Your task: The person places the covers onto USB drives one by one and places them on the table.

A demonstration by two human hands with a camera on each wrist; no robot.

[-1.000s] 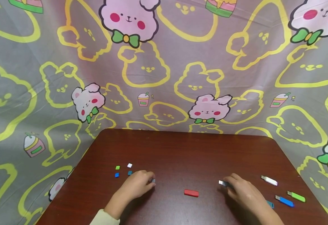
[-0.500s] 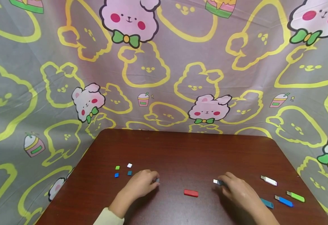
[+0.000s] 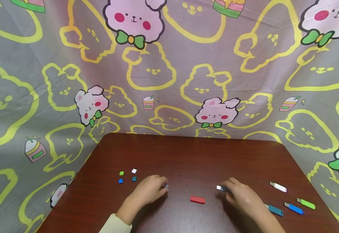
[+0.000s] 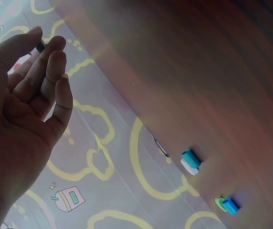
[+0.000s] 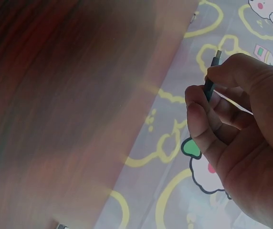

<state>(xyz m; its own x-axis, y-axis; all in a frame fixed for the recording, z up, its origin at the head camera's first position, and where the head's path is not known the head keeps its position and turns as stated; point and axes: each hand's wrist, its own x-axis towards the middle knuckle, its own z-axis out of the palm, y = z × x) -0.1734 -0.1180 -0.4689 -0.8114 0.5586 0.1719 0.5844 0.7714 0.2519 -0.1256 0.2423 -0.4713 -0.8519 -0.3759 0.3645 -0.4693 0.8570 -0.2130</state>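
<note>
My left hand (image 3: 151, 188) pinches a small dark grey cap (image 3: 166, 186) between thumb and index finger. Across from it, my right hand (image 3: 243, 195) holds a dark grey USB flash drive (image 3: 224, 188), its bare metal plug pointing left. The right wrist view shows that drive (image 5: 209, 88) between thumb and fingertips, above the table. Cap and drive are apart, facing each other. On the table between the hands, slightly nearer the viewer, lies a red USB flash drive (image 3: 197, 200), with no metal plug showing.
Left of the left hand lie loose caps: green (image 3: 121, 173), white (image 3: 134, 171), blue (image 3: 121, 181) and teal (image 3: 134, 179). At right lie uncapped drives: white (image 3: 278, 187), green (image 3: 307, 204), blue (image 3: 294, 208) and teal (image 3: 275, 210). Patterned cloth (image 3: 169, 97) surrounds the brown table (image 3: 187, 155).
The hands have come closer together: the left moved right with the cap, the right moved left with the dark grey drive. More of the teal drive now shows behind the right arm.
</note>
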